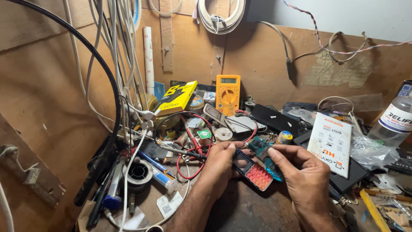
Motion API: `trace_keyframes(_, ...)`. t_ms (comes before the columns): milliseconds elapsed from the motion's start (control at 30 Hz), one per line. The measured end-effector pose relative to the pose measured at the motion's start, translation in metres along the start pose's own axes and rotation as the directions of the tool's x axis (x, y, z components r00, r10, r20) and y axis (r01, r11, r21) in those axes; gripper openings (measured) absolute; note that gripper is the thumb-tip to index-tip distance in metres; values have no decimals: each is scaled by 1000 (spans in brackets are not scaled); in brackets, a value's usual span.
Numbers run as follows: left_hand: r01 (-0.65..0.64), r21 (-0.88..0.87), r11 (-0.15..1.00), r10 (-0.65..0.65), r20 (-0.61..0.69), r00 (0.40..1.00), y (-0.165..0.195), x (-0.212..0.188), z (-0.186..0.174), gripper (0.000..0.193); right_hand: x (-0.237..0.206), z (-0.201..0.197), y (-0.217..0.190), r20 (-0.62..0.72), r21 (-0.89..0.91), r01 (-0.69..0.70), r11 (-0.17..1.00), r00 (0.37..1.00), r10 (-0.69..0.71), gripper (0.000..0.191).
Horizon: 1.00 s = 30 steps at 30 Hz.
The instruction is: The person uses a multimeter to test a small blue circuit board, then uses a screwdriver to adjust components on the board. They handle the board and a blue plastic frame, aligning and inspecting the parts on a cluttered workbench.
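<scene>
- Left hand (219,165): fingers curled round the phone shell (253,171), pinching its upper end; the shell is held above the bench's near edge, red keypad up.
- Right hand (307,176): thumb and fingers pinching the green board (259,147), which sits tilted over the shell's top.
- Risk, board: held by its edges only; a slip would likely drop it into the clutter.
- Risk, leads (195,150): red and black wires loop just beside the left hand; a snag could drag the meter (228,93).
- Risk, bottle (395,118): upright at the bench's right edge, well apart; an elbow could tip it.
</scene>
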<state>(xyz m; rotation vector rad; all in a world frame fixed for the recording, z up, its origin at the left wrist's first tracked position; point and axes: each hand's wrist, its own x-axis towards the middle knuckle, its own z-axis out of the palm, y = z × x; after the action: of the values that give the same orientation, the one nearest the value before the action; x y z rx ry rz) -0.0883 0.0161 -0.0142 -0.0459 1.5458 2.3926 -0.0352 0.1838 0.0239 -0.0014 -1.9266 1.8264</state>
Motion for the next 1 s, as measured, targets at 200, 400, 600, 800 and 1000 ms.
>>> trace_keyframes(200, -6, -106, 994, 4, -16, 1000, -2, 5, -1, 55, -3, 11, 6, 125, 1, -178, 984, 976, 177, 16)
trace_keyframes(400, 20, -112, 993, -27, -60, 998, -3, 5, -1, 57, -5, 19, 5, 144, -88, -141, 986, 978, 153, 14)
trace_keyframes(600, -92, -91, 992, 96, 44, 994, -9, 6, -4, 49, -7, 19, 7, 135, -241, -13, 971, 990, 46, 15)
trace_keyframes(800, -128, 36, 991, 126, 42, 991, -5, 1, -2, 40, -8, 17, 6, 82, -559, 174, 810, 985, -155, 20)
trace_keyframes(1000, -111, -92, 990, 110, -18, 994, 4, -5, 0, 35, -11, 5, -6, 45, -403, -23, 915, 998, 45, 25)
